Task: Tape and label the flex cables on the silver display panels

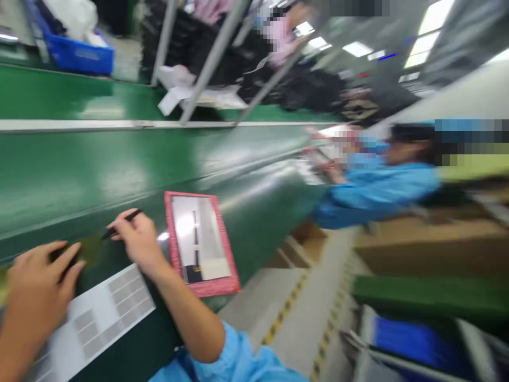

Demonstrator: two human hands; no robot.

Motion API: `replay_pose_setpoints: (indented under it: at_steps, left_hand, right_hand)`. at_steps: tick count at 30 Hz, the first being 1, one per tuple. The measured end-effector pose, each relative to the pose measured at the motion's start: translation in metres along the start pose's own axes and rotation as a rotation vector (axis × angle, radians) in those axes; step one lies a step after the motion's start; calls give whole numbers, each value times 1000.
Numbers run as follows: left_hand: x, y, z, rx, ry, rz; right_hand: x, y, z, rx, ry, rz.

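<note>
While my right hand [137, 240] pinches thin black stick [124, 221], slim, rigid, tip down on belt, my left hand [37, 289] lies flat, fingers extended, gripping nothing, over small dark flat piece [87, 251], blurred. Glossy smooth green belt [79, 175]. Red-rimmed rectangular tray [214, 287] just right of right hand; pale shiny panel [185, 228] inside. White sheet [107, 313], grey squares, at near edge.

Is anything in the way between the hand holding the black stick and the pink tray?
Nothing visible. The right hand, pinching the black stick, sits just left of the pink tray; only bare green bench shows between them.
</note>
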State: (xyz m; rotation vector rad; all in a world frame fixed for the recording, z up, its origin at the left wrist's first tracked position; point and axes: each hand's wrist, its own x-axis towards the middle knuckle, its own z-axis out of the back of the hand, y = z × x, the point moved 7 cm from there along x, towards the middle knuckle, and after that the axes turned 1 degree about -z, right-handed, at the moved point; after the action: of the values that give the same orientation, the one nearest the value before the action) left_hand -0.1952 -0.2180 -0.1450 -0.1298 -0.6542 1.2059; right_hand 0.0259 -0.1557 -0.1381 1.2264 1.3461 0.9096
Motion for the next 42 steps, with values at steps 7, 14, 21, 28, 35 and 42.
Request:
replay_pose_setpoints:
  at_steps: [7, 14, 21, 28, 35, 42]
  left_hand:
    - [-6, -34, 5, 8, 239, 87]
    - [-10, -42, 8, 1, 299, 95]
    - [-9, -41, 3, 19, 297, 89]
    - [-9, -43, 4, 20, 295, 88]
    - [-10, -42, 0, 26, 303, 86]
    - [-9, -41, 1, 15, 312, 88]
  right_hand:
    - [-25, -31, 18, 55, 44, -49]
    - [-41, -20, 9, -183, 125, 108]
    - [-36, -26, 9, -225, 121, 144]
    - [-36, -25, 8, -273, 137, 126]
    - [-36, -29, 9, -286, 146, 86]
    - [-34, -29, 8, -280, 131, 71]
